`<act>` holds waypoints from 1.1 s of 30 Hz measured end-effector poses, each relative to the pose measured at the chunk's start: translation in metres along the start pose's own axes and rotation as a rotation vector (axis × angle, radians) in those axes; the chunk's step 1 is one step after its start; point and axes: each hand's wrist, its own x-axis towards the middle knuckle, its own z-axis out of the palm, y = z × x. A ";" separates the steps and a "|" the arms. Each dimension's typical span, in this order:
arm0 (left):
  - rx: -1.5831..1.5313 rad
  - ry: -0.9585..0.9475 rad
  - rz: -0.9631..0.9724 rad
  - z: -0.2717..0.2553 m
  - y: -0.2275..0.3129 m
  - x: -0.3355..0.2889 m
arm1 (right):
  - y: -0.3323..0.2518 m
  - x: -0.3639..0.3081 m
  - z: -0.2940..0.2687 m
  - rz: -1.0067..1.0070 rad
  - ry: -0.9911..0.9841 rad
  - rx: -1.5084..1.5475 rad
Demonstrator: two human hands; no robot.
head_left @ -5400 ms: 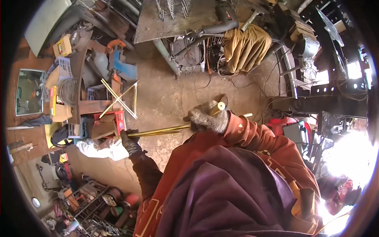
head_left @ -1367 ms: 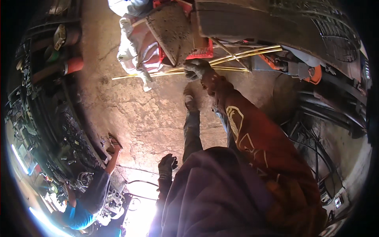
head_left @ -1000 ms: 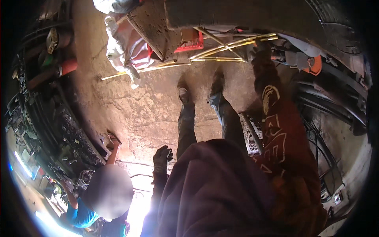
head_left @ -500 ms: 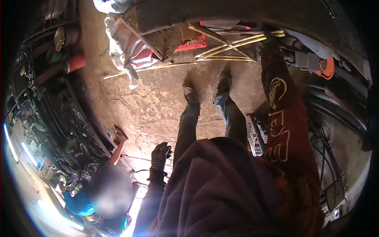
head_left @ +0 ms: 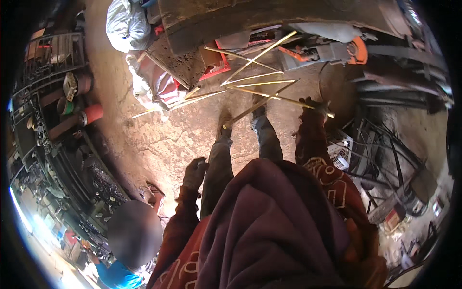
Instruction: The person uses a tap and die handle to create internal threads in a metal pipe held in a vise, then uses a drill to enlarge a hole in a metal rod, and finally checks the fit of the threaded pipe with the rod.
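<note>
My right hand [head_left: 315, 107], in a dark glove, is closed around a thin golden-yellow rod [head_left: 260, 92] near its right end. Several similar rods cross one another in front of my feet; one darker rod [head_left: 243, 114] slants over my shoes. Others, such as a long rod [head_left: 262, 55], lie farther off toward the bench. My gloved left hand [head_left: 194, 173] hangs beside my left thigh, its fingers curled in, and nothing shows in it.
An orange-and-grey power cutter [head_left: 332, 52] lies at the far right. Left of the rods are a white-and-red sack [head_left: 156, 86] and a red crate [head_left: 215, 69]. A person in blue [head_left: 118, 275] is at the lower left. Metal bars [head_left: 404, 82] crowd the right.
My right hand has come back nearer to me, drawing rods along, and they have spread apart. My view has turned; the left hand still hangs by my thigh.
</note>
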 end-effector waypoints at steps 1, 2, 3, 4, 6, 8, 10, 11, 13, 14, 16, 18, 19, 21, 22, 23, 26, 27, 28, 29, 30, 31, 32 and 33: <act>0.167 0.000 0.123 -0.004 -0.004 0.013 | -0.011 -0.031 -0.013 -0.022 0.014 0.035; 0.349 -0.032 0.161 0.000 0.026 0.010 | -0.019 -0.062 -0.031 -0.044 0.036 0.064; 0.779 -0.124 0.527 0.005 0.050 0.014 | -0.023 -0.094 -0.048 -0.060 0.055 0.096; 0.715 -0.205 0.572 0.015 0.086 -0.003 | -0.032 -0.128 -0.068 -0.096 0.078 0.140; 0.593 -0.224 0.615 0.032 0.128 -0.027 | -0.035 -0.189 -0.095 -0.123 0.111 0.216; 0.545 -0.207 0.719 0.064 0.144 -0.020 | -0.038 -0.254 -0.138 -0.196 0.174 0.318; 0.561 -0.189 0.924 0.086 0.167 -0.035 | -0.035 -0.307 -0.170 -0.246 0.239 0.390; 0.603 -0.193 1.081 0.098 0.179 -0.048 | -0.030 -0.332 -0.187 -0.271 0.274 0.436; 0.511 -0.325 1.249 0.116 0.185 -0.071 | -0.018 -0.378 -0.217 -0.310 0.336 0.532; 0.580 -0.526 1.194 0.122 0.194 -0.091 | -0.008 -0.399 -0.232 -0.333 0.366 0.587; 0.519 -0.729 1.216 0.138 0.184 -0.116 | 0.012 -0.436 -0.259 -0.370 0.424 0.687; 0.594 -0.826 1.294 0.146 0.175 -0.141 | 0.035 -0.464 -0.300 -0.401 0.428 0.792; 0.649 -0.867 1.361 0.153 0.172 -0.149 | 0.048 -0.478 -0.323 -0.423 0.432 0.845; 0.705 -0.942 1.430 0.165 0.150 -0.163 | 0.065 -0.505 -0.343 -0.443 0.469 0.921; 0.704 -1.006 1.408 0.169 0.142 -0.175 | 0.069 -0.521 -0.341 -0.450 0.494 0.951; 0.703 -1.064 1.383 0.174 0.136 -0.185 | 0.070 -0.536 -0.335 -0.469 0.543 0.956; 0.709 -1.203 1.423 0.190 0.117 -0.234 | 0.082 -0.561 -0.377 -0.488 0.629 1.068; 0.698 -1.266 1.438 0.195 0.108 -0.252 | 0.084 -0.571 -0.392 -0.480 0.652 1.141; 0.719 -1.309 1.449 0.201 0.098 -0.269 | 0.087 -0.582 -0.407 -0.476 0.628 1.203; 0.676 -1.315 1.483 0.207 0.088 -0.283 | 0.081 -0.591 -0.414 -0.488 0.630 1.239; 0.629 -1.320 1.514 0.212 0.078 -0.293 | 0.071 -0.600 -0.417 -0.463 0.640 1.276; 0.648 -1.349 1.522 0.217 0.067 -0.302 | 0.069 -0.609 -0.424 -0.439 0.647 1.312; 0.677 -1.343 1.499 0.225 0.056 -0.313 | 0.078 -0.614 -0.442 -0.517 0.563 1.240; 0.701 -1.333 1.475 0.233 0.043 -0.324 | 0.078 -0.623 -0.454 -0.541 0.565 1.268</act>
